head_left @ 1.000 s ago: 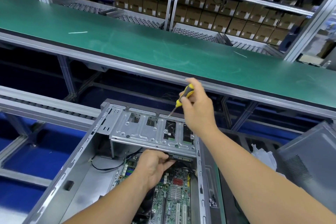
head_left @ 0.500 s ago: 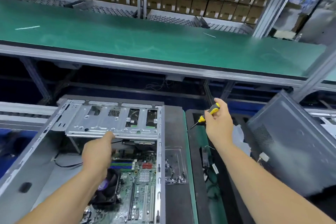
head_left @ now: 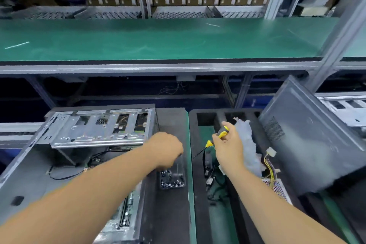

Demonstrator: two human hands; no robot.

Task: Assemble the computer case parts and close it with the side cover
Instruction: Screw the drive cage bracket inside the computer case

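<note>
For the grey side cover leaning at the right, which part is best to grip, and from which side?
Probably the side cover by its raised upper-left edge, from the left: it leans tilted with that edge free, while its lower end sits among cables. The right hand holds the screwdriver.

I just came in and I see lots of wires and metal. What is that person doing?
A person is building a computer. The open computer case lies on its side with its metal drive bracket in place and the circuit board showing. The right hand holds a yellow and black screwdriver. The left hand reaches over a small clear tray of screws beside the case, probably to pick one up. The grey side cover leans at the right, not yet on.
</note>
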